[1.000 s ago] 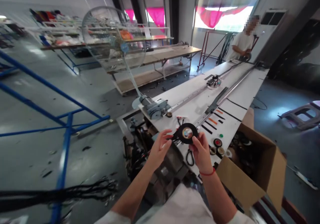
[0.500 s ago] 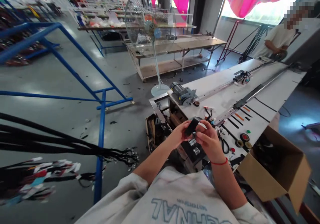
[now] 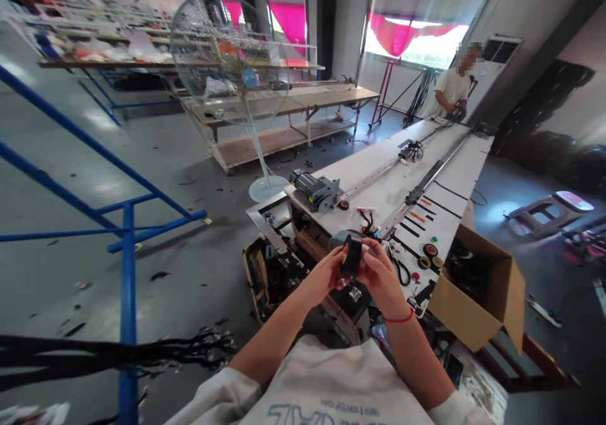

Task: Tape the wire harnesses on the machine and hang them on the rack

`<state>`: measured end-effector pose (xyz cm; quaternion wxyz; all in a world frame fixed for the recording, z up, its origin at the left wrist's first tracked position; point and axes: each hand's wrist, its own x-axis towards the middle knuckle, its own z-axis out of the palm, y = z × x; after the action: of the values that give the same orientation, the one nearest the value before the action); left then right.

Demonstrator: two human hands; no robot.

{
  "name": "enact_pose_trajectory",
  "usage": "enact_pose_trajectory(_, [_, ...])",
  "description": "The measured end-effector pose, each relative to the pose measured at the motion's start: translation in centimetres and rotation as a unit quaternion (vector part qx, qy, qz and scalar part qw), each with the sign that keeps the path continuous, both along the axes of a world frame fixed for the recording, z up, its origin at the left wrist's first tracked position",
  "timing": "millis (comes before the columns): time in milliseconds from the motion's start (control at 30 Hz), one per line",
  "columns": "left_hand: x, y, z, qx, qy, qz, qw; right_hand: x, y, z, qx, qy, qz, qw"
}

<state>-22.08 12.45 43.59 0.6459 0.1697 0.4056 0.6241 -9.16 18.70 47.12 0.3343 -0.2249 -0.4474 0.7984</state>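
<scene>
A roll of black tape (image 3: 352, 256) is held upright in front of my chest, near the close end of the long white table. My left hand (image 3: 327, 273) is closed around its left side. On the other side, the fingers of my right hand (image 3: 379, 272) are bent against the roll; their tips are partly hidden. A grey motor (image 3: 315, 189) is mounted at the table's near left corner. Just beyond my hands lies a small bundle of wires (image 3: 367, 223). More tape rolls (image 3: 430, 250) rest near the table's right edge.
Black and orange strips (image 3: 417, 218) lie on the white table (image 3: 379, 160), beside a long metal rail. An open cardboard box (image 3: 466, 305) stands at its right. A blue frame (image 3: 127, 286) holding black cables is on my left. Behind are a fan (image 3: 250, 79) and another person (image 3: 449, 93).
My view has turned right, so the surroundings sit further left. The tape roll has been turned more upright between my hands. A white piece seen by my right fingers no longer shows.
</scene>
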Motion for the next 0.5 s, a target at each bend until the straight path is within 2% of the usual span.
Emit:
enact_pose_trajectory(67, [0.0,0.0,0.0,-0.017,-0.003,-0.021,1.0,0.4,-0.2,0.2,0.033,-0.005,-0.02,0.999])
enact_pose_trajectory(167, [-0.2,-0.2,0.6,-0.039,-0.015,-0.058,0.997,0.9,-0.7,0.1,0.143,-0.019,-0.04,0.989])
enact_pose_trajectory(300, [-0.4,-0.5,2.0,-0.028,-0.014,-0.063,0.998,1.5,-1.4,-1.0,0.303,-0.073,-0.086,0.946])
enact_pose_trajectory(400, [-0.4,-0.4,2.5,-0.015,0.014,-0.05,0.999,2.0,-1.8,-1.7,0.356,-0.107,-0.11,0.922])
enact_pose_trajectory(500, [-0.2,0.1,2.5,0.018,0.06,-0.044,0.997,2.3,-2.0,-1.8,0.374,-0.115,-0.109,0.914])
